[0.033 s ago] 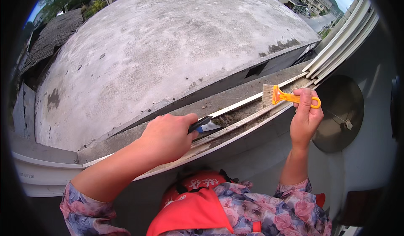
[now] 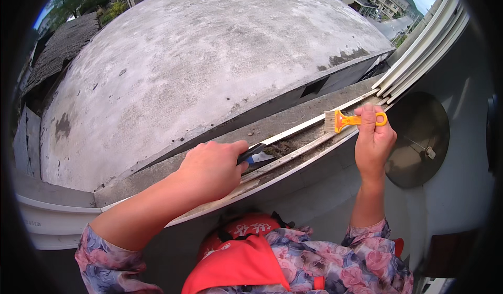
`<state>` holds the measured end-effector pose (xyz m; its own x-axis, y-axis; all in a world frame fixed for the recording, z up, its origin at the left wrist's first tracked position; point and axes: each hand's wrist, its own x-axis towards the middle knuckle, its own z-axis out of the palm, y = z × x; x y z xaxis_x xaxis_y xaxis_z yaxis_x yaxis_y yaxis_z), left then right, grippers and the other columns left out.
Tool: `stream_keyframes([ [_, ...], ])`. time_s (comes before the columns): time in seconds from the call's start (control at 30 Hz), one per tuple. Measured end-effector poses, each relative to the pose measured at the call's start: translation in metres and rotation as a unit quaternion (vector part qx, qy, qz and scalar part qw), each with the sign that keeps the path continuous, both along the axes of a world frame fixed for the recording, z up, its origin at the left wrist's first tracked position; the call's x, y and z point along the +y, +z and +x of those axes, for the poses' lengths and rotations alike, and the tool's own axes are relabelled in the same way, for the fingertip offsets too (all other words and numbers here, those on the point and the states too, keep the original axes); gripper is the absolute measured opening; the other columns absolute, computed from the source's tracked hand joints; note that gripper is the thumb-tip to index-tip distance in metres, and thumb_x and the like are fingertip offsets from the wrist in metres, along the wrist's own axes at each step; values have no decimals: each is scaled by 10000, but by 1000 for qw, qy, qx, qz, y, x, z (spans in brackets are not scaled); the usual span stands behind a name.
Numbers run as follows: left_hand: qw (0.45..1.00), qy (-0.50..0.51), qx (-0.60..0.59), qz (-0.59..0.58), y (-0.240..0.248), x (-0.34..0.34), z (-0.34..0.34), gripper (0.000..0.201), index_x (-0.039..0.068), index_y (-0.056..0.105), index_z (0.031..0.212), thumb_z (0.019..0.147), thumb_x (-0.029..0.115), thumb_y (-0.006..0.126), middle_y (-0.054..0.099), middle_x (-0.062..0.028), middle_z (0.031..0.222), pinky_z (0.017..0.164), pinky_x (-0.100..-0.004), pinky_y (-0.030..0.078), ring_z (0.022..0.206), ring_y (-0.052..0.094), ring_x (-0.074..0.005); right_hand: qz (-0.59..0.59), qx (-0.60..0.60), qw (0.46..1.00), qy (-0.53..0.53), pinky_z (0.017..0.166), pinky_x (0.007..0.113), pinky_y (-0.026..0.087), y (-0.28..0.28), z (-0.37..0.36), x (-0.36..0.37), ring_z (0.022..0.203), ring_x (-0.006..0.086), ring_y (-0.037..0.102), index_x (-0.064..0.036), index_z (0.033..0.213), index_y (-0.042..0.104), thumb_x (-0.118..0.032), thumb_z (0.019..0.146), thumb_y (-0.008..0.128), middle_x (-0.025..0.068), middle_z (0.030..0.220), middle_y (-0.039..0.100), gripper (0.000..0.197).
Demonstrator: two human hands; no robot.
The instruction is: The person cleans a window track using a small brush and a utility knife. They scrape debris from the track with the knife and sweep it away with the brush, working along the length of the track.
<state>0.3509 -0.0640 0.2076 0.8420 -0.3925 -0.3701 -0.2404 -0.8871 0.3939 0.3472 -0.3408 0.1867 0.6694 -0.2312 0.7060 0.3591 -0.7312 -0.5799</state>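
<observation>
My right hand (image 2: 375, 143) is closed round the handle of a yellow brush (image 2: 340, 121) with pale bristles. Its bristles point left, at the dirty window track (image 2: 301, 152); whether they touch the track I cannot tell. My left hand (image 2: 212, 169) grips a black-handled tool (image 2: 255, 153) with a blue part and a flat pale part, low over the same track. Its fingers are partly hidden behind the back of the hand. Dark dirt (image 2: 282, 147) lies in the groove just right of this tool.
Stacked white window frames (image 2: 419, 47) rise at the right end of the track. Beyond the sill spreads a broad grey concrete roof (image 2: 209, 68). A dark round tabletop or disc (image 2: 419, 137) stands right of my right hand. A red apron (image 2: 236, 265) shows below.
My right hand and the brush sit slightly farther left, and the view has shifted a little. Both hands keep their hold.
</observation>
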Motion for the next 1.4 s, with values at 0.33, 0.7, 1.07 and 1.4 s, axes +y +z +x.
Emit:
stream_keyframes([
  [0.33,999,-39,-18,-28,-10,-4,8,233,93,587,1035,907,283,543,664,-187,845,733,-490,506,827,639,-396,-243,154,957,13,506,466,427,-6,22,56,539,381,558,-46,731,498,-247,966,495,156,555,541,310],
  [0.7,997,-5,-21,-71,-14,-11,3,269,101,590,1086,885,279,574,659,-195,833,733,-476,479,829,622,-394,-110,184,967,138,489,441,414,1,8,74,525,396,534,-33,725,502,-253,975,495,171,536,519,333],
  [1.07,961,140,109,-212,1,22,54,279,105,595,1090,895,304,591,571,-43,730,586,-319,447,666,556,-146,-49,40,985,162,455,363,427,31,59,74,470,297,574,-27,714,527,-227,962,535,135,508,534,319],
  [1.4,970,132,114,-170,29,48,-1,243,62,638,1092,884,188,626,564,10,695,547,-251,388,622,469,-75,-74,76,991,83,486,290,387,36,32,10,509,141,450,2,783,585,-229,975,532,73,561,526,305],
])
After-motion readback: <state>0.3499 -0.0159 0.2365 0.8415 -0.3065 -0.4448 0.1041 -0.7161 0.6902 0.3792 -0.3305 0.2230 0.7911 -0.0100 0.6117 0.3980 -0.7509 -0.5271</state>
